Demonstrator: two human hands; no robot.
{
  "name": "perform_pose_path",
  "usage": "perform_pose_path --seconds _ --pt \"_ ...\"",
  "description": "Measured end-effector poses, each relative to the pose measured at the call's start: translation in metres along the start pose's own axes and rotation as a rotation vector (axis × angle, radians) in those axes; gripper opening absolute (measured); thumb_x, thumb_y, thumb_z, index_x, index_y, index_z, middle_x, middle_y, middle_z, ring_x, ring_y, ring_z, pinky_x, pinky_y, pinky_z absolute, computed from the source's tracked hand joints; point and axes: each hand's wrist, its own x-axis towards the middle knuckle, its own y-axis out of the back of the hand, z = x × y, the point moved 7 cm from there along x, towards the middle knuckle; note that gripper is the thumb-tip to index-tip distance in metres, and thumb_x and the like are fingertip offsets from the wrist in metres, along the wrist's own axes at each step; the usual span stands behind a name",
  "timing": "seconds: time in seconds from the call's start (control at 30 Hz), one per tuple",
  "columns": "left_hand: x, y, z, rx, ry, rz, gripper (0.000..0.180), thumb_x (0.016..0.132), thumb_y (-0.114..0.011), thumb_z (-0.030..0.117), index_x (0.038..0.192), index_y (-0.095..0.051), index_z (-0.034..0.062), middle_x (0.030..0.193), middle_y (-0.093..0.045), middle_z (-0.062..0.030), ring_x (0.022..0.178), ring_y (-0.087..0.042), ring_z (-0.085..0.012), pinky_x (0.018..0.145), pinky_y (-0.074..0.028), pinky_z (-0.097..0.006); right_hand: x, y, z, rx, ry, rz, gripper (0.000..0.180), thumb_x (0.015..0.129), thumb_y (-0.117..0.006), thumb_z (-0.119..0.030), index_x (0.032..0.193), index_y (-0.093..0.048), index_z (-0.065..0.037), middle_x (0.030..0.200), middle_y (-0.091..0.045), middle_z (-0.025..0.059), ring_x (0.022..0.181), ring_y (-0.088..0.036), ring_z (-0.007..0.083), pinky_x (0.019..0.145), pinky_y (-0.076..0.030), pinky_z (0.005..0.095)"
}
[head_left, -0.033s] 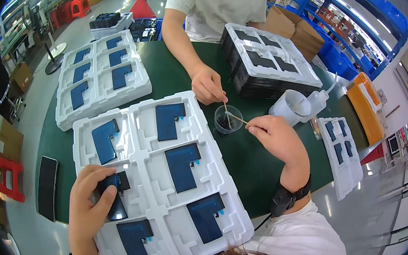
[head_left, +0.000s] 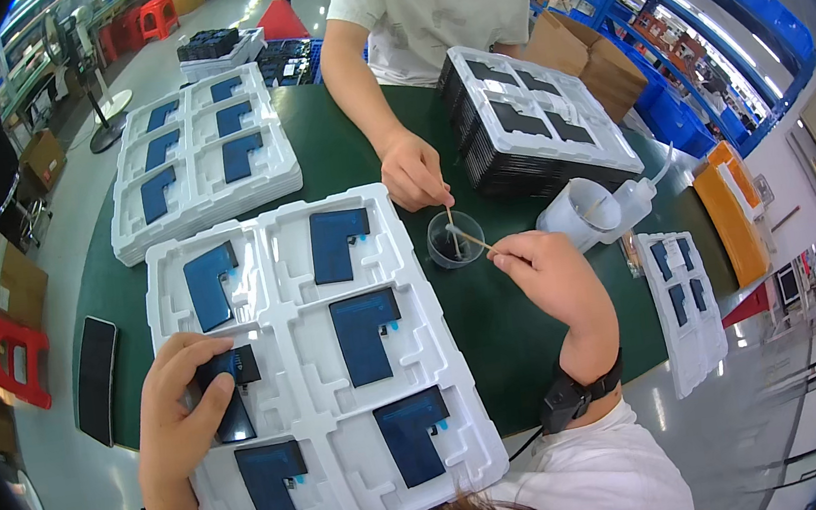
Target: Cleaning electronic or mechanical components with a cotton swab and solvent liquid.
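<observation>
Blue L-shaped part (head_left: 235, 419) is mid-left in white tray (head_left: 322, 425), long axis roughly w/ tray's long side; L hand (head_left: 188, 389), nearer, has thumb + fingers closed on it. R hand (head_left: 542, 266), right of tray, pinches thin stick (head_left: 475, 241), tip at clear cup (head_left: 440, 255) just beside tray.

Head-worn fisheye, looking down across table (head_left: 515, 354), hands (head_left: 175, 397) close below

The left hand (head_left: 179, 404) is hiding part of a blue piece (head_left: 235, 419); the view's top edge is cropping a co-worker (head_left: 433, 35).
</observation>
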Motion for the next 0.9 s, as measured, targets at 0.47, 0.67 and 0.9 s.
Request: perform_pose_path --seconds 0.47,0.67,0.9 --pt "0.001 -0.001 0.001 -0.001 0.051 -0.053 0.024 0.078 -0.058 0.008 0.099 -0.059 -0.0029 0.095 -0.052 -0.0086 0.091 -0.05 -0.0184 0.084 -0.037 -0.026 0.001 -0.007 0.002 -0.039 -0.007 -0.042 0.019 0.082 -0.056 -0.016 0.089 -0.065 -0.001 0.078 -0.062 0.0175 0.072 -0.059 0.0335 0.066 -0.046 0.0383" --pt "0.001 -0.002 -0.001 -0.003 0.046 -0.053 0.024 0.079 -0.059 0.009 0.1 -0.058 -0.0029 0.096 -0.052 -0.0079 0.091 -0.05 -0.0173 0.083 -0.037 -0.025 0.0 -0.007 0.0 -0.067 -0.017 -0.041 0.019 0.084 -0.054 -0.017 0.084 -0.066 -0.002 0.078 -0.063 0.0166 0.074 -0.061 0.0351 0.069 -0.047 0.0419" --pt "0.0 -0.001 -0.001 -0.009 0.058 -0.059 0.024 0.08 -0.059 0.011 0.1 -0.058 -0.0027 0.096 -0.052 -0.0079 0.092 -0.049 -0.0171 0.083 -0.037 -0.025 0.001 -0.009 0.0 -0.068 -0.016 -0.057 0.019 0.085 -0.053 -0.017 0.085 -0.066 -0.003 0.078 -0.063 0.0165 0.074 -0.06 0.035 0.069 -0.047 0.0421"
